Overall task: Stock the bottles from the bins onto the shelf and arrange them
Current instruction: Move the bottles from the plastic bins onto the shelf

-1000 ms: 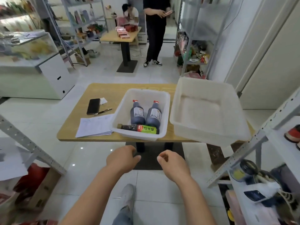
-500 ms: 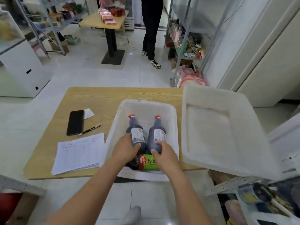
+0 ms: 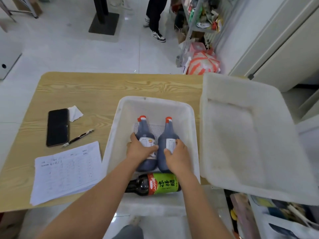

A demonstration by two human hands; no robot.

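Left hand: wrapped around left dark bottle, presumably to lift it. Right hand: gripping right dark bottle. Both bottles lie inside small bin, caps pointing away; green-labelled bottle lies crosswise at bin's near end. Large bin, right of small bin: contents none visible

Phone, pen, paper sheets — all on wooden table.
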